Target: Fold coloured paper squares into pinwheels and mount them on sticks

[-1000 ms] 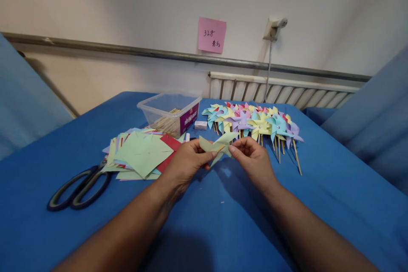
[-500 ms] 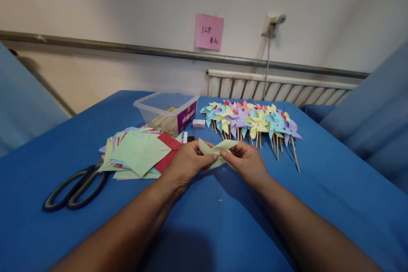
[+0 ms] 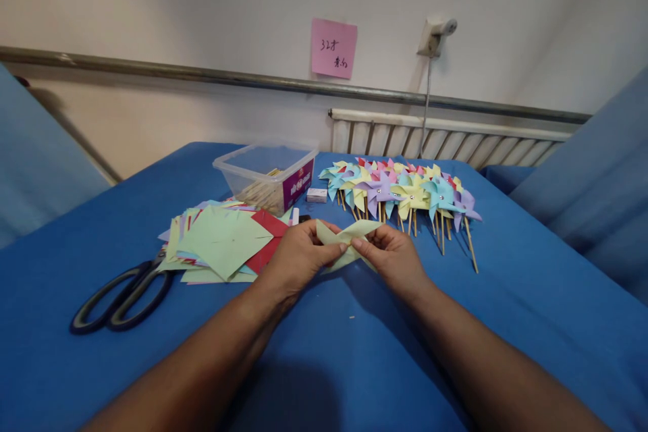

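Note:
Between my two hands is a pale green paper pinwheel [image 3: 365, 227], its blades folded in toward the middle. My left hand [image 3: 304, 251] pinches it from the left, thumb near the centre. From the right, my right hand [image 3: 393, 258] is closed on it too, with the thumb pressed close to the centre. Fingers hide the back of the pinwheel and any small fastener there. Just left of my left hand lies a pile of cut paper squares [image 3: 217, 243] in several colours, a green one on top, with a red sheet [image 3: 266, 253] sticking out.
Black-handled scissors [image 3: 119, 297] lie partly under the paper pile. Behind stand a clear plastic box [image 3: 237, 179] of sticks and a small white box [image 3: 316, 195]. Finished pinwheels [image 3: 410, 196] on sticks lie at the back right of the blue-covered table [image 3: 405, 378].
The view has shifted very slightly. Both hands keep the same hold on the green pinwheel, with hardly any visible movement of the thumbs.

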The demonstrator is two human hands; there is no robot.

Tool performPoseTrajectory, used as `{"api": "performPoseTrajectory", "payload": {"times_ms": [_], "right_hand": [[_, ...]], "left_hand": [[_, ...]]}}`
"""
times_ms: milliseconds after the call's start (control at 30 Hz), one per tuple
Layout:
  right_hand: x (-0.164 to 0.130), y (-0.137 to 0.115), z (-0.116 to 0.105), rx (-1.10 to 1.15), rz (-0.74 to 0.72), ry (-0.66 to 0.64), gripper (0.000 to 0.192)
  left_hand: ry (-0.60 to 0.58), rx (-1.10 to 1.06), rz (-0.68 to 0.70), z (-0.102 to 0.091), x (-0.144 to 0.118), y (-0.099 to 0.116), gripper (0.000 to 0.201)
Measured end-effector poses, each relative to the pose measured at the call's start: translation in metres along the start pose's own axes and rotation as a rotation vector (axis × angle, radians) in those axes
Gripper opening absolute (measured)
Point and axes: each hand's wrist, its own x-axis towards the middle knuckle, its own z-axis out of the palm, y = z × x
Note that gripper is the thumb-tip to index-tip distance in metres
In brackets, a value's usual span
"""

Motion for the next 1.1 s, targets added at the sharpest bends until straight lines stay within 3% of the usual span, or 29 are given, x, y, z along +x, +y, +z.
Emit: {"api": "performPoseTrajectory", "payload": {"times_ms": [467, 1100], "right_hand": [[0.0007, 0.0000, 0.0002, 0.099, -0.028, -0.046, 0.028], [0.0030, 0.0033, 0.0008, 0.094, -0.016, -0.072, 0.027]], "left_hand": [[0.036, 0.129, 0.032, -0.0018, 0.0034, -0.0044, 0.030], [-0.014, 0.055, -0.026, -0.0013, 0.0036, -0.0064, 0.036]]}}
